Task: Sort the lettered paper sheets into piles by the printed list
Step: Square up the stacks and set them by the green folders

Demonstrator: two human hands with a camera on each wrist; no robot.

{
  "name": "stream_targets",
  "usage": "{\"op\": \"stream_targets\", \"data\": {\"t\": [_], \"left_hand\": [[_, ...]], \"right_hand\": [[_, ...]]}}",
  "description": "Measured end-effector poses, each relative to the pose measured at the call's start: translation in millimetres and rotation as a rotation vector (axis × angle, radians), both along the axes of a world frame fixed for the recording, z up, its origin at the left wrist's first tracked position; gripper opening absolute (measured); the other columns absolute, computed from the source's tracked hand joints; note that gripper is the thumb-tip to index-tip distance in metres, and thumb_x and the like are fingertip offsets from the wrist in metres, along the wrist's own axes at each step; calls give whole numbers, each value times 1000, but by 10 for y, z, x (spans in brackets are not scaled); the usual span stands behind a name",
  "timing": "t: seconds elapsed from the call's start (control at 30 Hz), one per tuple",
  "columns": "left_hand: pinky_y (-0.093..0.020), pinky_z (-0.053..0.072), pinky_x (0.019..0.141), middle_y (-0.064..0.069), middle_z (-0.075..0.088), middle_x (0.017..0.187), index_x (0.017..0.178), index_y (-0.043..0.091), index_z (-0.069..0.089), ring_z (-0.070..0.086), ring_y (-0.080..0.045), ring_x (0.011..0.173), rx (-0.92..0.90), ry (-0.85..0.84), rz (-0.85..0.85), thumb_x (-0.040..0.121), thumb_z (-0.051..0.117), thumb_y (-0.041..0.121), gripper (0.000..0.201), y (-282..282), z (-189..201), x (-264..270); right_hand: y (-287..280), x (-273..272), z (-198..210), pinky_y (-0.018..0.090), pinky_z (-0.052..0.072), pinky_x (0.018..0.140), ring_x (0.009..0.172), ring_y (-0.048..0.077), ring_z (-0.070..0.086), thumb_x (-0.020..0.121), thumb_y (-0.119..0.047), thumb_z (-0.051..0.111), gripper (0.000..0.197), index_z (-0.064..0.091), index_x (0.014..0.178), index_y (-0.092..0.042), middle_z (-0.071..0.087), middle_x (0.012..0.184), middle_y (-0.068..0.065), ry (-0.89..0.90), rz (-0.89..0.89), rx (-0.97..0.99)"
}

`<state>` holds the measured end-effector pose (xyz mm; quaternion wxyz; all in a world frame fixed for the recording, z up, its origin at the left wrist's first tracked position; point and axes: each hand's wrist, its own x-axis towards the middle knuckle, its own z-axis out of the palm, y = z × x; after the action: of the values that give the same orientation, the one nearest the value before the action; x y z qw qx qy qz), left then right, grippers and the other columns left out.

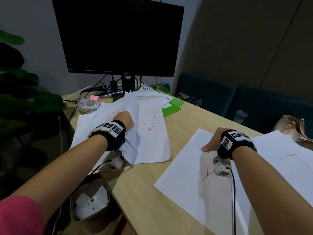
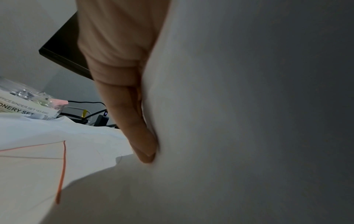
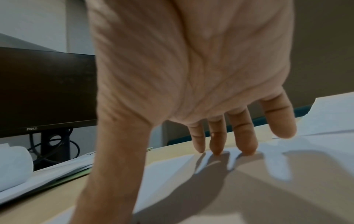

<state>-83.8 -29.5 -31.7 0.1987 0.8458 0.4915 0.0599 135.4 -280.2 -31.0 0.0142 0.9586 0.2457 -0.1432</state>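
My left hand [image 1: 125,119] grips a stack of white sheets [image 1: 131,106] and holds it tilted up on edge at the desk's left. In the left wrist view the thumb [image 2: 138,124] pinches that paper [image 2: 239,106]. To the right of the stack a sheet with a red N [image 1: 149,133] lies flat. My right hand [image 1: 212,142] rests with straight fingers [image 3: 217,144] on a sheet with a red letter [image 1: 184,177], fingertips touching its far part. Further right lies a third red-lettered sheet [image 1: 277,150]. Printed papers [image 1: 160,96] lie behind.
A dark monitor [image 1: 118,36] stands at the back on the wooden desk [image 1: 183,119]. A stationery jar [image 1: 88,104] sits back left and a green folder [image 1: 171,108] under the printed papers. A plastic cup [image 1: 240,116] and a bag [image 1: 291,127] are at the right edge.
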Motion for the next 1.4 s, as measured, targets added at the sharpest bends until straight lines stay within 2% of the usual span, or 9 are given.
{"op": "stream_targets", "data": {"t": [0.1, 0.2, 0.43, 0.67, 0.83, 1.03, 1.13, 1.23, 1.4], "left_hand": [[-33, 52, 81, -13, 66, 113, 109, 2, 67, 64, -32, 100, -13, -17, 8, 89, 48, 0, 28, 2, 6, -11], [-34, 52, 81, -14, 66, 114, 109, 1, 68, 63, -33, 100, -18, -18, 8, 88, 49, -3, 28, -1, 16, -23], [-35, 51, 77, -16, 65, 115, 110, 0, 67, 62, -34, 101, -28, -26, 11, 88, 48, -3, 28, -55, 62, -53], [-34, 50, 71, -18, 63, 115, 110, -1, 66, 62, -35, 98, -52, -46, 19, 90, 47, -1, 28, -106, 103, -84], [-31, 43, 66, -21, 63, 112, 110, -2, 66, 61, -35, 82, -90, -113, 31, 91, 46, -1, 28, -135, 132, -118], [-24, 39, 48, -11, 62, 98, 99, 7, 72, 49, -23, 58, -106, -273, 10, 94, 37, 0, 36, -13, 225, -342], [-17, 30, 35, -6, 55, 74, 91, 8, 72, 37, -18, 50, -175, -367, 11, 94, 33, -2, 40, 113, 295, -505], [-14, 26, 31, -1, 44, 58, 84, 7, 70, 32, -17, 48, -223, -450, 24, 95, 34, -5, 39, 177, 366, -672], [-7, 27, 31, 3, 42, 59, 100, 0, 66, 33, -13, 52, -258, -551, 28, 95, 34, -10, 34, 159, 409, -778]], "right_hand": [[15, 32, 4, 25, 40, 51, 65, 19, 58, 43, -64, 83, 65, 56, 80, -19, 60, 72, -2, 37, 2, 10], [54, 76, -22, 26, 45, 56, 68, 22, 62, 38, -67, 82, 78, 63, 94, -15, 64, 75, -1, 22, 29, 4], [63, 69, -37, 39, 43, 71, 106, 31, 54, 43, -70, 79, 109, 44, 131, -15, 50, 128, 6, -36, 62, -24], [114, 158, -12, 38, 48, 77, 93, 29, 58, 39, -66, 83, 101, 49, 121, -16, 58, 100, 2, 51, 79, -29], [241, 376, -113, 29, 47, 67, 70, 24, 64, 34, -57, 82, 62, 66, 75, -13, 69, 73, 2, 135, 110, 24], [263, 249, 63, 40, 53, 88, 94, 31, 65, 55, -24, 78, 40, 70, 92, -12, 70, 98, 11, 296, 146, 167], [263, 171, 204, 38, 50, 74, 91, 39, 62, 50, -6, 70, 48, 64, 97, 4, 65, 95, 22, 450, 150, 287], [258, 83, 373, 33, 43, 68, 80, 33, 55, 44, -2, 61, 38, 60, 82, 3, 57, 85, 19, 433, 114, 480], [383, -119, 739, 31, 40, 67, 75, 27, 50, 74, 7, 52, 13, 56, 75, -6, 53, 75, 13, 251, 165, 748]]}}
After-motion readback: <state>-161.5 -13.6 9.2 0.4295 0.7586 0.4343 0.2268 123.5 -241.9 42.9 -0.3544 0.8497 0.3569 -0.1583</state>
